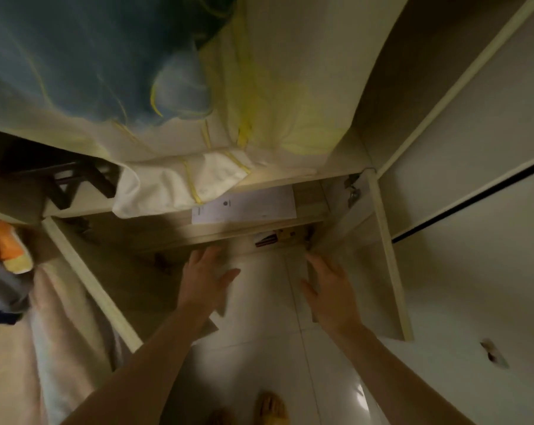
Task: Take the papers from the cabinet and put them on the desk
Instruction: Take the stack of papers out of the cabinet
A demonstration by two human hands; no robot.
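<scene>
Head view: papers (244, 207) lie flat on a cabinet (379, 228) shelf, above and beyond both hands; left hand (203, 279) and right hand (331, 289) spread open, holding nothing

White papers (244, 207) flat on cabinet shelf (308, 207) (small dark mark) — untouched.

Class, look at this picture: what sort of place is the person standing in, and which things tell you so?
Probably a bedroom or storage corner at home: a pale wooden cabinet with open doors, blue and yellow folded bedding above it, a white sheet of paper on its shelf, and a glossy white tiled floor.
</scene>
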